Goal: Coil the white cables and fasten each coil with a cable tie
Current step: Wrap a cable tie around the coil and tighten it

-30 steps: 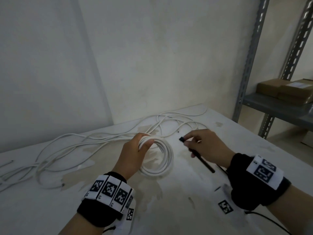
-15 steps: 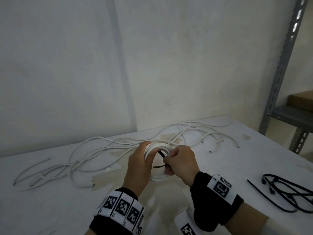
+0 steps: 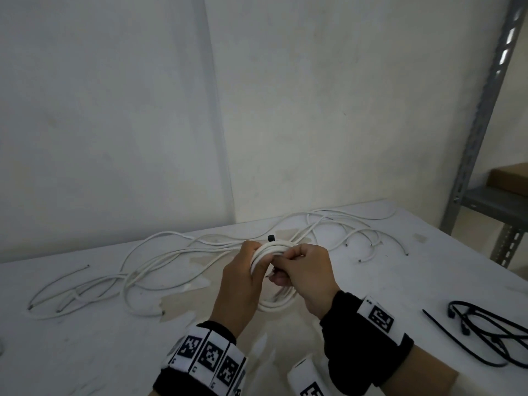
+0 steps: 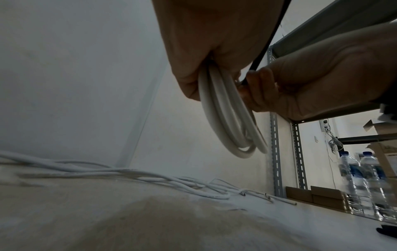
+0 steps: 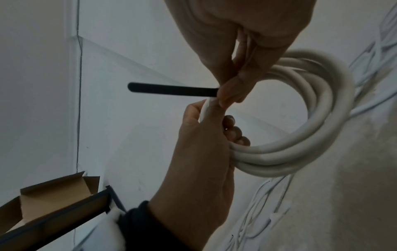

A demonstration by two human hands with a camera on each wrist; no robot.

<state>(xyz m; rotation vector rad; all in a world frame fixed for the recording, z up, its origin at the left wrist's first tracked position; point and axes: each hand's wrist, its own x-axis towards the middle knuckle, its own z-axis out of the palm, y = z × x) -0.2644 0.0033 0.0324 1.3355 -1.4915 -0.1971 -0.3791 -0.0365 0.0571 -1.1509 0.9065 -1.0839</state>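
My left hand grips a coil of white cable at its top and holds it upright above the table. My right hand is pressed against the same spot and pinches a black cable tie with thumb and forefinger. The tie's head sticks up behind the coil. In the left wrist view the tie runs between both hands beside the coil. In the right wrist view the coil hangs from the left hand.
Several loose white cables sprawl across the table's far side. Spare black ties lie at the right edge. A metal shelf with a cardboard box stands to the right, with water bottles beyond it.
My right hand brought the black tie from the right over to the coil and now pinches it against the coil's top. My left hand has raised the coil upright.
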